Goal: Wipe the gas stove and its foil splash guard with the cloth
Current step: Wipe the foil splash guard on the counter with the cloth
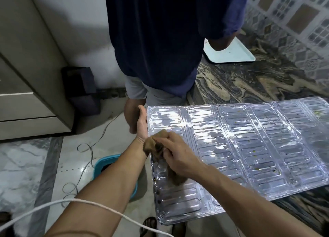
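— Two hands logged. State of each?

— Left hand point(141, 124): at the near-left edge of the foil splash guard point(236, 147), palm against that edge, thumb pointing up and away. Its fingers go under the sheet, so I cannot tell whether they are curled or straight. Right hand point(175, 152): laid on top of the guard's left panel, fingers curled round a brown cloth point(156, 147) and pressing it to the foil.

— Location of the guard?

— Lying flat, unfolded, on the dark marbled tabletop point(249, 83), with its left end overhanging the tabletop's edge above the floor. Embossed oblong ribs across every panel; small brown and greenish specks on the middle and right panels.

— The cloth?

— One piece, bunched. Part is under the right hand; a tail trails toward the viewer along the left panel.

— Other entries?

— One second person point(160, 41), standing just beyond the guard's far-left corner, dark blue shirt, grey shorts. One pale tray point(236, 53) on the tabletop behind them. One blue tub point(105, 163) on the floor, under the left forearm. One white cord point(99, 205) across that forearm. Thin cable point(89, 147) looped on the floor tiles. Patterned wall tiles point(293, 14) at upper right.
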`<state>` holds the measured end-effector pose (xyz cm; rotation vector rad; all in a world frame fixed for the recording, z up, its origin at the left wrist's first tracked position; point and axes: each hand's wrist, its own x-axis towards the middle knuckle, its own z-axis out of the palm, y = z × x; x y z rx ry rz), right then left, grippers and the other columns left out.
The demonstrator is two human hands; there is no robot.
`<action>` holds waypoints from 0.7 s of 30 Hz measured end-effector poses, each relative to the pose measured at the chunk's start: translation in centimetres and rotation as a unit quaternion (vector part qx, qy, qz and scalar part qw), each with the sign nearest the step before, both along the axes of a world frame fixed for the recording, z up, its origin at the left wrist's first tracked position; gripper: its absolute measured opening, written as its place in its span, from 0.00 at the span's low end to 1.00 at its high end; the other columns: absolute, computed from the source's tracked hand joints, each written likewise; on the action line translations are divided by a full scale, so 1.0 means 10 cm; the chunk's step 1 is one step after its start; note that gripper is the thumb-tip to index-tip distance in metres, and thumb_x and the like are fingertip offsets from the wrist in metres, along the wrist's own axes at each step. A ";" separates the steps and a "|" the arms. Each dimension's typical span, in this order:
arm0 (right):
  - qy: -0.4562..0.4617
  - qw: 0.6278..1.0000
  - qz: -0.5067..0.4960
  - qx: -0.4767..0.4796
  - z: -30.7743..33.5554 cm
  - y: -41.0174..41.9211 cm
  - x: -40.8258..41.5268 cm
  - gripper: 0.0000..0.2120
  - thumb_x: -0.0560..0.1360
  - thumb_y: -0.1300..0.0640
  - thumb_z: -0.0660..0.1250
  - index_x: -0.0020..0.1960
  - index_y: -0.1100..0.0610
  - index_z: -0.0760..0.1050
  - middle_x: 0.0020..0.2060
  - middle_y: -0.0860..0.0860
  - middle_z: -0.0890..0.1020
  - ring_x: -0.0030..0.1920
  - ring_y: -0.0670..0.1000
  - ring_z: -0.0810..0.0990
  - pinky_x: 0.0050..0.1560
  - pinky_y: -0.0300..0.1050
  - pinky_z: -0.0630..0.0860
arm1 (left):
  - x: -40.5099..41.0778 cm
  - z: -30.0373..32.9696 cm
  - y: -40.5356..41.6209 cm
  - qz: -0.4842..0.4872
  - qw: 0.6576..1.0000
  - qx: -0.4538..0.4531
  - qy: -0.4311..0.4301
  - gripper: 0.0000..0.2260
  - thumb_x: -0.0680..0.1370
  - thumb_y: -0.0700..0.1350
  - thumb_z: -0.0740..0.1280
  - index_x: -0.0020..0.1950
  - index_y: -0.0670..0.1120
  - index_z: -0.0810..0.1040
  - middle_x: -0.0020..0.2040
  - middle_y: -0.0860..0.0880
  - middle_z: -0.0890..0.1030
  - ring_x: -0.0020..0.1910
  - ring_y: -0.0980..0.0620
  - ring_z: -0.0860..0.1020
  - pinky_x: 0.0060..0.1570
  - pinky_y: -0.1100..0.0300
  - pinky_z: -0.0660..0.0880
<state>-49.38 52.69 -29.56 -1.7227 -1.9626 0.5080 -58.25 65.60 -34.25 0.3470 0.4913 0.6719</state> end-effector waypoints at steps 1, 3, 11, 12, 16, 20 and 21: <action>0.008 1.000 0.018 -0.004 0.02 -0.09 0.04 0.22 0.70 0.68 0.58 0.62 0.61 0.77 0.53 0.56 0.77 0.55 0.56 0.74 0.55 0.47 0.72 | 0.01 -0.02 0.00 0.003 1.000 -0.006 0.009 0.43 0.72 0.72 0.53 0.70 0.38 0.71 0.66 0.34 0.74 0.64 0.34 0.74 0.68 0.36 0.66; 0.044 0.998 0.035 0.005 0.12 -0.14 0.09 0.22 0.67 0.72 0.58 0.57 0.62 0.79 0.48 0.49 0.78 0.54 0.43 0.74 0.56 0.38 0.72 | 0.02 -0.01 -0.02 0.011 1.000 -0.009 0.017 0.43 0.73 0.73 0.52 0.70 0.39 0.71 0.68 0.33 0.73 0.66 0.33 0.72 0.69 0.36 0.64; 0.028 0.980 -0.195 0.024 0.26 0.76 0.17 0.20 0.73 0.67 0.58 0.62 0.57 0.77 0.54 0.56 0.74 0.58 0.51 0.72 0.61 0.37 0.66 | -0.03 0.18 -0.09 -0.011 1.000 0.008 0.024 0.32 0.76 0.66 0.52 0.52 0.42 0.85 0.53 0.38 0.83 0.52 0.41 0.82 0.56 0.47 0.77; 0.017 0.982 -0.189 0.014 0.22 0.81 0.13 0.20 0.73 0.66 0.58 0.62 0.56 0.77 0.56 0.59 0.73 0.59 0.57 0.72 0.61 0.42 0.67 | -0.04 0.19 -0.08 0.000 0.999 0.001 0.037 0.32 0.77 0.66 0.52 0.53 0.43 0.85 0.54 0.38 0.82 0.52 0.42 0.82 0.57 0.49 0.77; -0.015 0.996 -0.085 0.019 0.13 0.63 -0.06 0.24 0.68 0.64 0.55 0.61 0.56 0.78 0.55 0.59 0.76 0.55 0.61 0.74 0.59 0.54 0.72 | -0.09 0.18 -0.02 0.007 0.998 -0.014 0.055 0.32 0.76 0.67 0.56 0.50 0.39 0.82 0.51 0.39 0.81 0.52 0.43 0.81 0.58 0.53 0.76; -0.045 0.999 -0.020 -0.020 0.08 0.09 -0.09 0.26 0.70 0.59 0.49 0.63 0.55 0.75 0.57 0.56 0.75 0.54 0.59 0.72 0.56 0.54 0.72 | -0.08 0.26 -0.03 -0.002 0.998 -0.002 0.070 0.37 0.75 0.67 0.57 0.69 0.38 0.71 0.67 0.34 0.73 0.64 0.36 0.73 0.68 0.40 0.67; -0.050 0.998 -0.009 -0.024 0.07 -0.07 -0.08 0.25 0.71 0.58 0.49 0.64 0.55 0.74 0.57 0.55 0.75 0.54 0.58 0.72 0.55 0.52 0.72 | -0.08 0.26 -0.03 0.006 0.997 -0.002 0.075 0.37 0.76 0.67 0.57 0.70 0.38 0.71 0.68 0.33 0.72 0.64 0.35 0.74 0.66 0.38 0.68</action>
